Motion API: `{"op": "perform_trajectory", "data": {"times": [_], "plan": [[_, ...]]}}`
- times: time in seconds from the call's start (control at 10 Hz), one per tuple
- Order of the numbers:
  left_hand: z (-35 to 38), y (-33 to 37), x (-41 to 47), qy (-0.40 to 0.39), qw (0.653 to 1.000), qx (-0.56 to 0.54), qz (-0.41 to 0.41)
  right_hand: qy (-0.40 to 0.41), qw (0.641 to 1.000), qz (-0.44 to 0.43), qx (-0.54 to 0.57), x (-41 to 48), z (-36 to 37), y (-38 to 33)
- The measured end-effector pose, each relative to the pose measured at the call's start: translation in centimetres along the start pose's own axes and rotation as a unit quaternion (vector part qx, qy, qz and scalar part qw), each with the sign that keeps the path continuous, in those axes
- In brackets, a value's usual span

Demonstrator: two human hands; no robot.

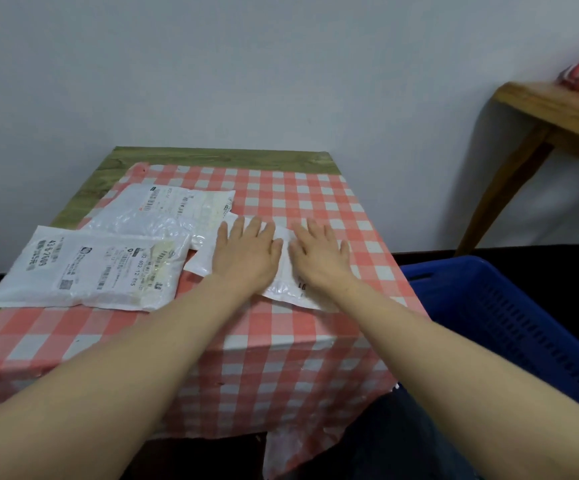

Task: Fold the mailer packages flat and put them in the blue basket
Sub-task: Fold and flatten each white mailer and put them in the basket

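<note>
Blue plastic, slotted along its walls: the basket [510, 317] stands low at the right of the bench [212, 157], and what little of its inside shows looks empty, though most of it is out of view. Three white mailers lie on the red-checked cloth [316, 195]. Two rest at the left, the far mailer [163, 209] partly under the near mailer [90, 268]. The third mailer [281, 285] sits mid-bench, pressed flat under both palms: the left hand [246, 251] and right hand [319, 251] lie side by side, fingers straight and spread
</note>
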State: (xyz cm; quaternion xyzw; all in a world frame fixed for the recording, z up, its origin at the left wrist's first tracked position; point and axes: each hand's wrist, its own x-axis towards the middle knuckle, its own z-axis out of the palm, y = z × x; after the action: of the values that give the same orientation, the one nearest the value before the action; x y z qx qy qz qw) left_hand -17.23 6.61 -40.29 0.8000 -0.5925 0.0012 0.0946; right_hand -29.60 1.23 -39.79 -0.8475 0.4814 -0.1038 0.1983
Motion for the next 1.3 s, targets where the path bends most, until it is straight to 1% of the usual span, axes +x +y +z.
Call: {"op": "perform_trajectory", "data": {"times": [0.1,0.3,1.2,1.3], "plan": [[1.1,-0.3,0.1,-0.058,0.998,0.01,-0.016,-0.045,0.998,0.004,-0.032,-0.5,1.5,0.0],[2.3,-0.6,-0.1,-0.038,0.999,-0.012,-0.017,-0.034,0.997,0.004,-0.076,-0.4,2.7,0.3],[2.8,-0.6,-0.3,-0.038,0.999,-0.023,-0.017,-0.022,0.996,0.003,-0.089,-0.7,3.2,0.3],[2.2,-0.8,-0.1,-0.082,0.995,-0.044,-0.019,-0.05,0.997,0.004,-0.058,-0.6,2.8,0.3]]}}
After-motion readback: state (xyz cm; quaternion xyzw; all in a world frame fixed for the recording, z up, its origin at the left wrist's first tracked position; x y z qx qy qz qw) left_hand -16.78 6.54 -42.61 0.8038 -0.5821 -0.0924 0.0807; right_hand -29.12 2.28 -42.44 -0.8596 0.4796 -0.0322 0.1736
